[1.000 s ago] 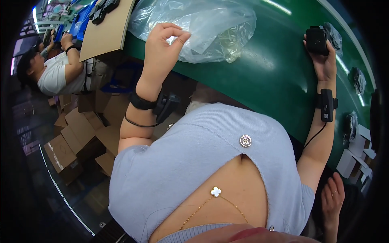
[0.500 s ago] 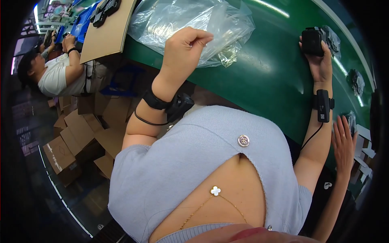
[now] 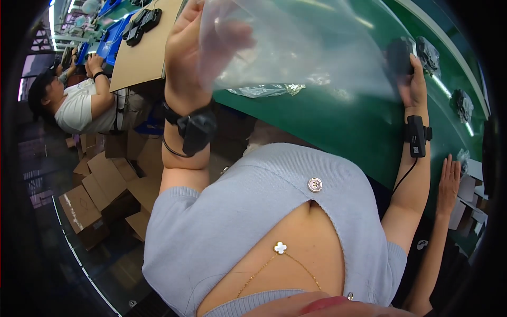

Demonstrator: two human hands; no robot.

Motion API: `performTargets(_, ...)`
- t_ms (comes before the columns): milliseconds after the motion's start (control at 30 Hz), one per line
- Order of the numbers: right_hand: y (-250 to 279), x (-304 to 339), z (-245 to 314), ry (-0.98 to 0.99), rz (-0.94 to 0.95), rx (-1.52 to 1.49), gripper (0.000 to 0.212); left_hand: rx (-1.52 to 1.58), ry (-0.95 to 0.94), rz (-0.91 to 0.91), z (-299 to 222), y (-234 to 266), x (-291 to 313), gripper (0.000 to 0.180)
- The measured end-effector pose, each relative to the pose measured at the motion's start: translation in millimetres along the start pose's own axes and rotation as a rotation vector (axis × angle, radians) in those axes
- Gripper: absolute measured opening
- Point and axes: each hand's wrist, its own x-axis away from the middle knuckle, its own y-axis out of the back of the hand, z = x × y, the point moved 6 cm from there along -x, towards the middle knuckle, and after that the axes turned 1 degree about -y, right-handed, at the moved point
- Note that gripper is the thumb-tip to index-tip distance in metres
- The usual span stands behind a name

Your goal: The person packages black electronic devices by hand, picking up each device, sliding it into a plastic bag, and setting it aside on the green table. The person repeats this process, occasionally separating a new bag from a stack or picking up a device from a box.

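My left hand (image 3: 182, 61) is raised at the upper left of the table, holding up a clear plastic bag (image 3: 311, 47). Some of its fingers show blurred through the film. The bag stretches rightward across the view, its far end overlapping a black, boxy device (image 3: 400, 57). That device sits in my right hand (image 3: 415, 87), fingers wrapped round it, above the right part of the green table (image 3: 359, 127). More crumpled clear plastic (image 3: 264, 91) lies on the table under the raised bag.
Black items in clear bags (image 3: 428, 55) lie along the right side. Another person's hand (image 3: 449, 182) rests near white boxes (image 3: 467, 203). At left are a cardboard sheet (image 3: 140, 61) bearing black devices (image 3: 142, 25), a seated person (image 3: 79, 108) and cardboard boxes (image 3: 105, 179) on the floor.
My left hand has moved left and up, lifting a plastic bag that now spreads toward the right hand. The right hand keeps the device, shifting slightly. The other person's hand has moved slightly.
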Motion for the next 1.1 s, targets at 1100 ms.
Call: performTargets(1100,-10.1,-7.1,-1.1,0.004,-0.052,0.079,0.049,-1.708,-0.308,0.439,97.9,-26.4,107.5,0.024)
